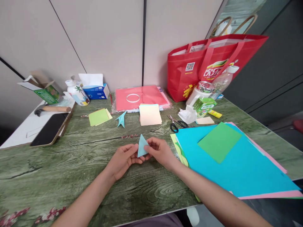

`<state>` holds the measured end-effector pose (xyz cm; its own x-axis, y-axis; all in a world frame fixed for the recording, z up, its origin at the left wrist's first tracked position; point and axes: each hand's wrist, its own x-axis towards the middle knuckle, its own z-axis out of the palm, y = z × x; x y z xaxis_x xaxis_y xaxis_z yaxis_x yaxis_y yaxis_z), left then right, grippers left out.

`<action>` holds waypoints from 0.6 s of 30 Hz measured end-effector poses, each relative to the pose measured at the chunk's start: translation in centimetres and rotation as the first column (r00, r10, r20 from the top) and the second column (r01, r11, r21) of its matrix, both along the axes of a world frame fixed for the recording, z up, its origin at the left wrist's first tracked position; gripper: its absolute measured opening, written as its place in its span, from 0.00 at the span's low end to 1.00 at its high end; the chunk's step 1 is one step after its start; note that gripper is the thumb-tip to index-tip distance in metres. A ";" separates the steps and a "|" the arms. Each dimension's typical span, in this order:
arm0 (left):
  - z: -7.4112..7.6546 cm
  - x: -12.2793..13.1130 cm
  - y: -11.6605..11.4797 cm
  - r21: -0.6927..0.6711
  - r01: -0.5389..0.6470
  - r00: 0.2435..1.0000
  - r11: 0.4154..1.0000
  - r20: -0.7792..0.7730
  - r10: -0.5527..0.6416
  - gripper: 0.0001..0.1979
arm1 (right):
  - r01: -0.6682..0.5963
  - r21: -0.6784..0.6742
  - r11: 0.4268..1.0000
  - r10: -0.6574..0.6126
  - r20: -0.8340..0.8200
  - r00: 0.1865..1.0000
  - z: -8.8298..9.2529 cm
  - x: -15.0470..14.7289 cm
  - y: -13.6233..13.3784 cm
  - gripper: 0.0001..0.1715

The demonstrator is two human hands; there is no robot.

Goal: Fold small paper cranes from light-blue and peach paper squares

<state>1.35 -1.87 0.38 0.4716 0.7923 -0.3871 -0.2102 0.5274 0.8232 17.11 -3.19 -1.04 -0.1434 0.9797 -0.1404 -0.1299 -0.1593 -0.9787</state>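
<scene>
A small piece of light blue paper [142, 147], folded to a pointed triangle, is held up between my two hands above the table. My left hand [125, 157] pinches its left lower edge between thumb and fingers. On the other side, my right hand [161, 152] grips it with the thumb pressed on its front face; the fingertips behind it are partly hidden. Beyond my hands lies a folded blue paper figure [121, 119] with pointed ends. A pair of scissors with black handles [176, 123] rests to the right of it.
Large blue sheets [213, 173] with a green square [220, 142] on top cover the right side. Square note papers [150, 114] and green papers [98, 117] lie farther back. A red bag [182, 75], a bottle [77, 92], a tissue box [96, 91] and a hammer [53, 109] stand or lie around.
</scene>
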 end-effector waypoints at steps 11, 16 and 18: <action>-0.2 0.0 -0.2 -0.037 -0.012 1.000 0.999 0.000 0.012 0.13 | 0.008 0.016 1.000 -0.009 0.046 0.999 -0.4 -0.4 -0.1 0.08; -0.3 -0.2 0.1 -0.080 -0.008 0.999 0.997 0.034 0.011 0.13 | 0.064 -0.024 0.998 -0.064 0.021 0.998 -0.2 -0.5 -0.2 0.09; -0.4 -0.4 0.3 -0.141 0.004 0.998 0.990 0.059 0.004 0.13 | 0.082 -0.035 0.996 -0.083 -0.009 0.997 0.0 -0.5 -0.1 0.10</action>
